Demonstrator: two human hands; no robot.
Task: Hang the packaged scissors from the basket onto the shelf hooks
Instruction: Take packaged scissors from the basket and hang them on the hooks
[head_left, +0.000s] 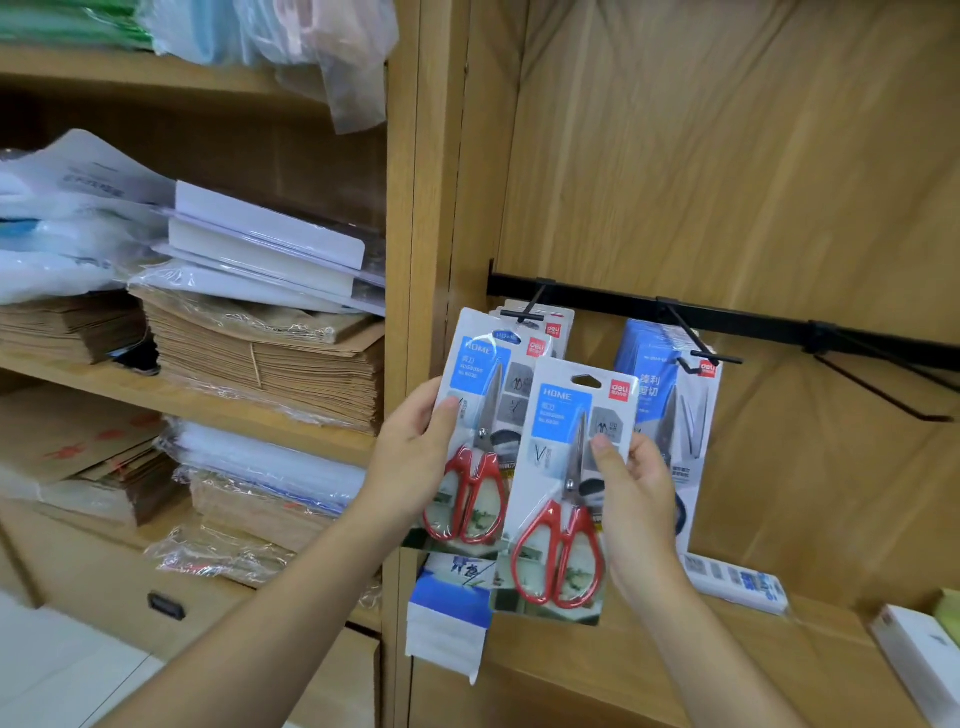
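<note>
The scissors are sealed on flat printed cards under clear plastic. Such a pack is probably light and rather stiff, but the plastic front looks smooth and may slip, and the card can bend if it is pressed hard. The metal blades put the weight low, so I think a pack held at its side edge, near the middle, stays straight. This also leaves the top free for the hook.

The left hand grips the left pack at its left edge, thumb on the front. The top of this pack is at the left hook; I cannot tell if it is already threaded. The right hand pinches the right pack at its right edge, thumb on the front. This pack is lower, in front of the shelf and between the hooks. Its hole is empty, so it hangs on nothing yet.

Count: two hands, and two packs with red handles in them. The black rail has three hooks. The left hook carries a few more packs behind, number unclear. The middle hook carries several blue packs. The right hook is bare. The basket is not in view.
</note>
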